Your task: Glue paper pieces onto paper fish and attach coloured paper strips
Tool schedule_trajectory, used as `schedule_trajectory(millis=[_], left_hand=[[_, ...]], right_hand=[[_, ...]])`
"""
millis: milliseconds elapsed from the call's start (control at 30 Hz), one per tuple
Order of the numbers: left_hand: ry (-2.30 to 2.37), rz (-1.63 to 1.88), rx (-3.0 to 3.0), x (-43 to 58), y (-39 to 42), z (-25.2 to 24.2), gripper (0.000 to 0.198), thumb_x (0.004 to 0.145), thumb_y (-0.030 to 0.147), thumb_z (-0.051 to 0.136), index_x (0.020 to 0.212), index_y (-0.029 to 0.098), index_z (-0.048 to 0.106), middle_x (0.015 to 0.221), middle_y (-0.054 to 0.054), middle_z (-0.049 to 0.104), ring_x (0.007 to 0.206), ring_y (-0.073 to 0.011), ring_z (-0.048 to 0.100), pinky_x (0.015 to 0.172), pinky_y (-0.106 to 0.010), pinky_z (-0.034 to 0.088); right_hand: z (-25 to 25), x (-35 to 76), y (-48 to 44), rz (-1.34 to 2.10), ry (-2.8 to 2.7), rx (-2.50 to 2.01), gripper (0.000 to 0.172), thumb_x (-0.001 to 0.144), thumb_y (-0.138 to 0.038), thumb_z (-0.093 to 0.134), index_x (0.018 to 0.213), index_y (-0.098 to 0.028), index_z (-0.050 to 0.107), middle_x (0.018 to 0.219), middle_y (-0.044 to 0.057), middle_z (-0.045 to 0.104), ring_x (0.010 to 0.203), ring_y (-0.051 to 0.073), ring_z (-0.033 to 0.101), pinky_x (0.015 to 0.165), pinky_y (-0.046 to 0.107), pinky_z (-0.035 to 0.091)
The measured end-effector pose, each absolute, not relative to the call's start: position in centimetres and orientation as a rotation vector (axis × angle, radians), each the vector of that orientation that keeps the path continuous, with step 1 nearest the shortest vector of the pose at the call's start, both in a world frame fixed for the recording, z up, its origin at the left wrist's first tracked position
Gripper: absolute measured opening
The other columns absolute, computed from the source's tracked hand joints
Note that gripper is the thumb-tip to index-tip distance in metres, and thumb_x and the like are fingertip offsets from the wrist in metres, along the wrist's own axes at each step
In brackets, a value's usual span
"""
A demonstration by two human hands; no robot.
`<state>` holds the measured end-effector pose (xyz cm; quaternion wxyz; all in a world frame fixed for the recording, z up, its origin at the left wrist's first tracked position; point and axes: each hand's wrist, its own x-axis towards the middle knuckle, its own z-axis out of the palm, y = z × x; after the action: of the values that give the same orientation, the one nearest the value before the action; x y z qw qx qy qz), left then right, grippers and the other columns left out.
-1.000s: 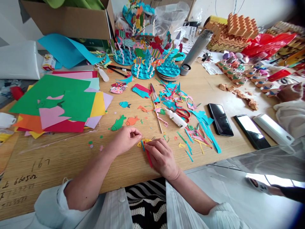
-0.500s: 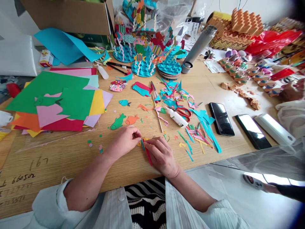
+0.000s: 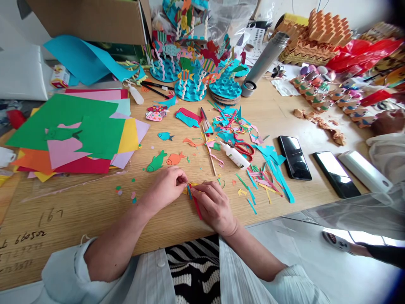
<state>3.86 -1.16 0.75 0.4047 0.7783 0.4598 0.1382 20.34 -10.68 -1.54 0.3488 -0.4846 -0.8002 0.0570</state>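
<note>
A small yellow paper fish (image 3: 185,191), crossed by blue and red paper strips, lies on the table between my hands and is largely covered by my right fingers. My right hand (image 3: 213,204) pinches a red paper strip (image 3: 198,209) that hangs over the fish toward me. At the fish's upper left edge is my left hand (image 3: 169,185), thumb and forefinger pressed together; whatever is between them is too small to make out. Just beyond lie a green paper fish (image 3: 157,161), an orange paper fish (image 3: 175,158) and a blue paper fish (image 3: 165,136).
Coloured paper sheets (image 3: 95,135) are piled at left. On the right lie a glue bottle (image 3: 236,156), red-handled scissors (image 3: 246,150), paper scraps (image 3: 268,156) and a phone (image 3: 294,157). Blue egg-tray bases (image 3: 190,90) and a steel flask (image 3: 264,63) stand behind. Another person's hand (image 3: 389,122) is far right.
Hardly anything differs. Both hands stay in place over the yellow fish, with only a slight shift of the right fingers on the red strip.
</note>
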Motion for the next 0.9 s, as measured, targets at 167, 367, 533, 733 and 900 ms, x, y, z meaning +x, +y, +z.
schedule_trajectory(millis=[167,367,533,733,900], left_hand=[[1.156,0.357,1.977,3.8,-1.2,0.4,0.013,0.075,0.004,0.063,0.071,0.017,0.066,0.073,0.000,0.064,0.062,-0.0117,0.056,0.059,-0.023,0.042],[1.150,0.337,1.978,3.8,-1.2,0.3,0.012,0.076,0.006,0.063,0.073,0.018,0.065,0.075,0.000,0.064,0.065,-0.0127,0.057,0.063,-0.025,0.044],[1.136,0.257,2.071,3.3,-1.6,0.8,0.009,0.077,0.012,0.065,0.082,0.020,0.064,0.090,-0.002,0.065,0.087,-0.0177,0.062,0.078,-0.029,0.046],[1.259,0.005,2.176,3.3,-2.7,2.3,0.012,0.079,0.014,0.062,0.089,0.020,0.059,0.103,-0.004,0.060,0.093,-0.0210,0.063,0.081,-0.033,0.045],[1.339,-0.059,2.162,3.8,-3.1,2.5,0.009,0.081,0.015,0.061,0.088,0.020,0.060,0.103,-0.004,0.061,0.093,-0.0210,0.062,0.080,-0.033,0.044]], right_hand=[[-1.5,20.3,-10.6,0.145,-2.075,-1.259,0.023,0.092,-0.008,0.053,0.110,-0.017,0.064,0.095,0.010,0.071,0.087,0.021,0.059,0.075,0.036,0.052],[-1.4,20.2,-10.7,0.162,-2.014,-1.265,0.026,0.090,-0.006,0.055,0.110,-0.019,0.065,0.093,0.010,0.071,0.085,0.021,0.060,0.074,0.036,0.053],[-0.9,20.4,-10.9,0.312,-1.610,-1.370,0.027,0.088,-0.004,0.058,0.104,-0.024,0.068,0.091,0.005,0.070,0.082,0.017,0.063,0.071,0.033,0.053],[-0.1,21.0,-11.3,0.411,-1.322,-1.441,0.016,0.087,-0.010,0.064,0.090,-0.024,0.071,0.085,0.002,0.071,0.078,0.015,0.067,0.070,0.029,0.053],[-0.4,21.5,-11.8,0.417,-1.301,-1.405,0.016,0.087,-0.010,0.063,0.089,-0.024,0.071,0.084,0.002,0.071,0.077,0.015,0.067,0.070,0.029,0.054]])
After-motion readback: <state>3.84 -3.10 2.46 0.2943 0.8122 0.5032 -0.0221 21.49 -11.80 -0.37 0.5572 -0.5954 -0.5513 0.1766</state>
